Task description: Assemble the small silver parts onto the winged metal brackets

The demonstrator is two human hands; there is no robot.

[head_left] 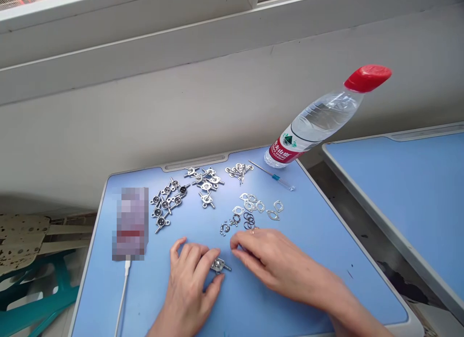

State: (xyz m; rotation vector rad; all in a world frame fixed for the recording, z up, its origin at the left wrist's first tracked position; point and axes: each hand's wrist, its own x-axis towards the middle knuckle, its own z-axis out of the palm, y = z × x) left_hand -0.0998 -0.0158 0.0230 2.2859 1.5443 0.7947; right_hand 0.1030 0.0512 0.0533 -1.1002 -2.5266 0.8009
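My left hand (186, 286) rests on the blue desktop (145, 298), its fingertips against a small metal fitting (218, 265) with short arms. My right hand (264, 259) reaches in from the lower right, fingertips pinched just above that fitting. Whether those fingers hold anything tiny is hidden. Beyond them lie small metal clips (225, 227), dark rings (248, 220) and flat metal gaskets (253, 205). Further back are two groups of similar fittings (167, 201) (206, 183).
A water bottle with a red cap (319, 117) stands near the desk's back edge, next to a small blue-handled screwdriver (273, 176). A pixelated object (130, 223) trails a white cable (123, 298). A second blue desk (398, 197) stands right, and a wall rises behind.
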